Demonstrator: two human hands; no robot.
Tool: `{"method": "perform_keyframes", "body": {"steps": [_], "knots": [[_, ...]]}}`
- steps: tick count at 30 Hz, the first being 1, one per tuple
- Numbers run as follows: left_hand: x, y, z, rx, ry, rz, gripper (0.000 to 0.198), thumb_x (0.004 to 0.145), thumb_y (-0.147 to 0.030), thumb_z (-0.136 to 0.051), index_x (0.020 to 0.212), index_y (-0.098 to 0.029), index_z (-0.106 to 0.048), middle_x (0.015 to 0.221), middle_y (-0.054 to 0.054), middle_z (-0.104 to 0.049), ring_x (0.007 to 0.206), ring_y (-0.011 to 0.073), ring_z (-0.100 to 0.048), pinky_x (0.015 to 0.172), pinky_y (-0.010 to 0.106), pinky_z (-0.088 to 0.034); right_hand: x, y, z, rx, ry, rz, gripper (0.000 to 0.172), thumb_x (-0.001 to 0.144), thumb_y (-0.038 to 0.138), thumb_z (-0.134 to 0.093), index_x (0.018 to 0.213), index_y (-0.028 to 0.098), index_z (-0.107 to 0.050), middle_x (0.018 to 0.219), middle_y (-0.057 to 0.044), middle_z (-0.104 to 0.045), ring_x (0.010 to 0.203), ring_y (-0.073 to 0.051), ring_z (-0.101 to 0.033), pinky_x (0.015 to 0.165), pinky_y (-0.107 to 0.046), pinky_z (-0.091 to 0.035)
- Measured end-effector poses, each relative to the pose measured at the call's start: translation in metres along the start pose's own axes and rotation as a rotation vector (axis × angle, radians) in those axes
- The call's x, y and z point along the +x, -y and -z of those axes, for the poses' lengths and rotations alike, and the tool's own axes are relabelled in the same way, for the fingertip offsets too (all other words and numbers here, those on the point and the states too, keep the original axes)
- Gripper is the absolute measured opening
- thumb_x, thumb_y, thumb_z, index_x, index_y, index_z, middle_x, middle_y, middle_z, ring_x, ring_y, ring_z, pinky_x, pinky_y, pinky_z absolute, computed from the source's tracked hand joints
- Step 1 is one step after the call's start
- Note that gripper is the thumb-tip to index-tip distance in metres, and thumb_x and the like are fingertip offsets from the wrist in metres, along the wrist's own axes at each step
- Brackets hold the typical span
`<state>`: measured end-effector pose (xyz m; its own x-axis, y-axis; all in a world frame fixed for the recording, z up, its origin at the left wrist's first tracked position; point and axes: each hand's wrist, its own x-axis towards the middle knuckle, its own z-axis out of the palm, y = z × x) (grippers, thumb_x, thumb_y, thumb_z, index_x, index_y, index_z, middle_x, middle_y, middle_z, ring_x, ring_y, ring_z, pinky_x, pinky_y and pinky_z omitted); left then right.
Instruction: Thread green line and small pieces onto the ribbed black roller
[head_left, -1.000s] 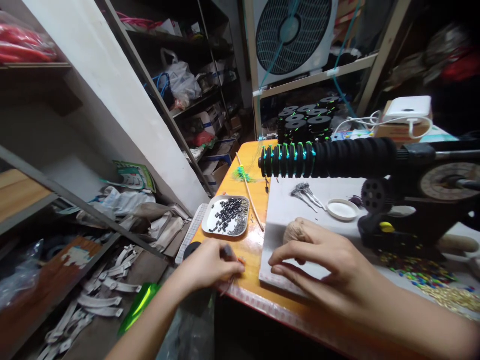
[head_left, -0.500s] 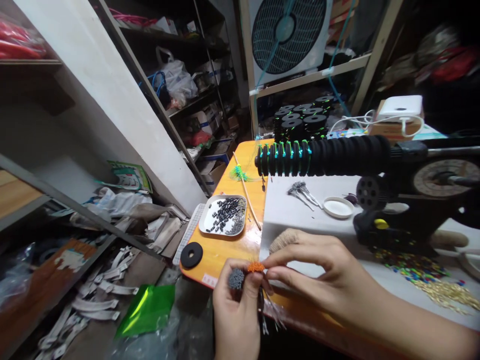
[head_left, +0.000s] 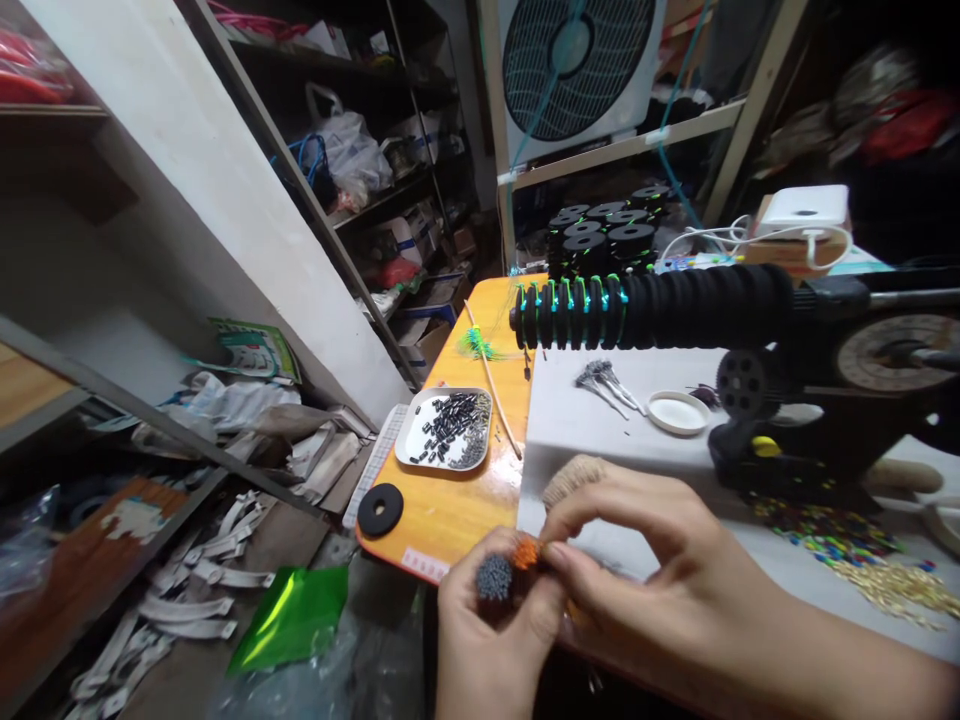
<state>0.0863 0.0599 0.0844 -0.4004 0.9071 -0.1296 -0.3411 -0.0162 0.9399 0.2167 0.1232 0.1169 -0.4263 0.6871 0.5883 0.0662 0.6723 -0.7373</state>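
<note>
Both hands were closed at the worktop's (head_left: 442,505) near edge: my left hand (head_left: 499,645) gripped the grey bundle (head_left: 494,578) and the orange bundle (head_left: 526,552), and my right hand (head_left: 652,525) pinched the orange bundle's side. Each bundle seemed light and loose-stranded, apt to splay, so the best hold was probably just below its head. Beyond sat the black disc (head_left: 380,523) at the near left corner and the white tray (head_left: 420,413) by the left edge.
</note>
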Motion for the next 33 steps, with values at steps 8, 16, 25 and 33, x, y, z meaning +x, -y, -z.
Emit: {"method": "perform_keyframes", "body": {"steps": [8,16,25,33], "knots": [[0.006,0.012,0.013,-0.027,-0.028,-0.281,0.014,0.084,-0.033,-0.077,0.078,-0.022,-0.069,0.077,-0.002,-0.067,0.072,0.0098,-0.062,0.059,0.013,-0.047,-0.003,-0.008,0.004,-0.038,0.111,0.134,0.011,0.09,0.008,-0.063,0.093,0.014,-0.072,0.082,-0.006,-0.067,0.075,-0.014,-0.06,0.063,-0.022,-0.048],[0.01,0.018,0.022,0.33,-0.098,-0.825,0.012,0.089,-0.012,-0.066,0.084,-0.023,-0.066,0.077,-0.003,-0.07,0.073,0.0125,-0.065,0.077,0.022,-0.049,0.0,-0.004,0.003,-0.131,0.187,0.146,0.008,0.089,0.012,-0.066,0.092,0.016,-0.071,0.081,-0.007,-0.064,0.076,-0.017,-0.057,0.063,-0.026,-0.046],[0.011,0.021,0.025,0.41,-0.093,-0.916,0.014,0.089,-0.009,-0.064,0.087,-0.023,-0.066,0.078,-0.003,-0.069,0.073,0.0138,-0.066,0.076,0.024,-0.051,-0.005,-0.008,0.002,-0.12,0.222,0.146,0.013,0.091,0.009,-0.062,0.096,0.019,-0.068,0.087,-0.006,-0.065,0.08,-0.016,-0.056,0.065,-0.026,-0.046],[0.007,0.019,0.021,0.458,-0.099,-0.92,0.01,0.091,-0.015,-0.063,0.087,-0.022,-0.069,0.078,0.001,-0.07,0.073,0.0164,-0.067,0.072,0.026,-0.053,0.0,0.0,0.004,-0.064,0.149,0.176,0.016,0.088,0.008,-0.068,0.1,0.018,-0.07,0.081,-0.004,-0.067,0.072,-0.013,-0.061,0.061,-0.021,-0.05]]}}
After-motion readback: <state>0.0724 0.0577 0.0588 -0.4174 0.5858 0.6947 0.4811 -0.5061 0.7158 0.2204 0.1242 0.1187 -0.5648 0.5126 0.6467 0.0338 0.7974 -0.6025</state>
